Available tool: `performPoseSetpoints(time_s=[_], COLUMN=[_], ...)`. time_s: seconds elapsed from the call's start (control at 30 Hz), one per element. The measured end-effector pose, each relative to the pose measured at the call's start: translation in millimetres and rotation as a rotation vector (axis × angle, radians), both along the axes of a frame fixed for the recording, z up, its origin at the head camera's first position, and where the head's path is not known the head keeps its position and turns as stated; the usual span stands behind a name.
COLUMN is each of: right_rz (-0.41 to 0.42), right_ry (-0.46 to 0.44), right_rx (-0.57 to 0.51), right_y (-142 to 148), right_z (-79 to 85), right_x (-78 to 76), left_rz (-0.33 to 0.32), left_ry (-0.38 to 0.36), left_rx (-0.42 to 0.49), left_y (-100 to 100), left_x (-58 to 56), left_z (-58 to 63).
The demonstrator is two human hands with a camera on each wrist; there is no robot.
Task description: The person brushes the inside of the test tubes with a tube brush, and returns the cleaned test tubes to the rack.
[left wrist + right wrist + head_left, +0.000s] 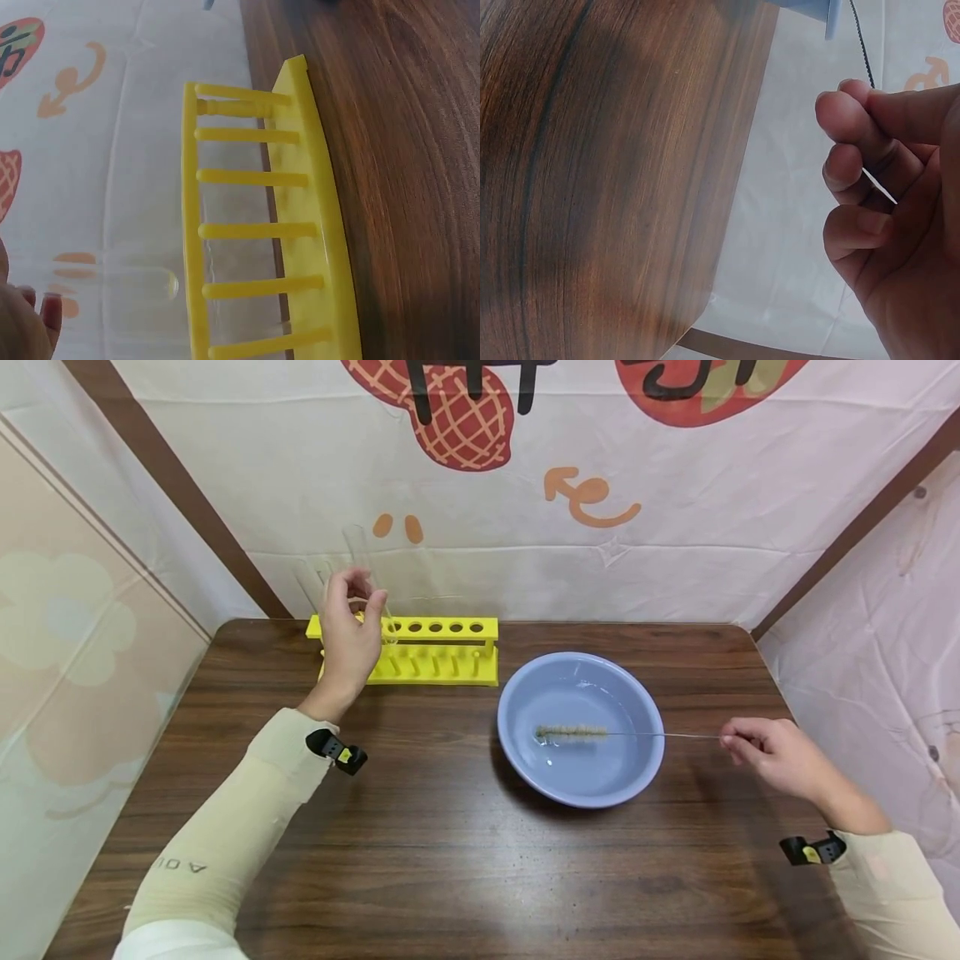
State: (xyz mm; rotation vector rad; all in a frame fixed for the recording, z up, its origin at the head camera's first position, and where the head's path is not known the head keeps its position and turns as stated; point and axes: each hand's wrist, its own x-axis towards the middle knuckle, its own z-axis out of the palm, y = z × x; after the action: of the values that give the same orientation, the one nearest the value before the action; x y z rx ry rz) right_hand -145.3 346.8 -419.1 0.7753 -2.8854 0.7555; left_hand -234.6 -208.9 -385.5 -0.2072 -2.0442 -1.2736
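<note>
My left hand (347, 639) holds a clear glass test tube (355, 540) between thumb and fingers, above the yellow test tube rack (457, 670). In the left wrist view, the tube's rounded end (169, 283) lies just beside the rack's top bar (190, 225), outside its holes as far as I can tell. More clear tubes (306, 583) stand at the rack's left end, partly behind the hand. On the right, my right hand (783, 760) pinches the thin wire handle (863, 49) of a test tube brush (573, 732). Its bristles lie in the water of a blue basin (517, 777).
The rack stands at the back edge of the dark wooden table (450, 860), left of the basin. A printed white cloth (675, 568) hangs behind the table, with more cloth at both sides. Several rack holes on the right hold no tube.
</note>
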Motion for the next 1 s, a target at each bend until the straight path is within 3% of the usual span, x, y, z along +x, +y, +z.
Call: performPoseSetpoints(time_s=[0.23, 0.7, 0.8, 1.0], right_rz=[0.006, 0.017, 0.017, 0.016], right_ry=[-0.001, -0.001, -0.003, 0.002], right_rx=[0.005, 0.01, 0.01, 0.01], right_y=[-1.3, -4.3, -5.2, -6.2], right_z=[0.4, 3.4, 3.8, 3.8], right_x=[1.1, 2.7, 3.0, 2.8], left_rz=[0.086, 0.129, 0.15, 0.183], left_ry=[0.008, -0.069, -0.096, -0.217], left_rx=[-0.035, -0.206, -0.243, -0.261], left_y=[1.6, 4.2, 3.0, 2.5], left_x=[-7.5, -13.4, -13.3, -12.3], left_z=[0.1, -0.6, -1.9, -4.5])
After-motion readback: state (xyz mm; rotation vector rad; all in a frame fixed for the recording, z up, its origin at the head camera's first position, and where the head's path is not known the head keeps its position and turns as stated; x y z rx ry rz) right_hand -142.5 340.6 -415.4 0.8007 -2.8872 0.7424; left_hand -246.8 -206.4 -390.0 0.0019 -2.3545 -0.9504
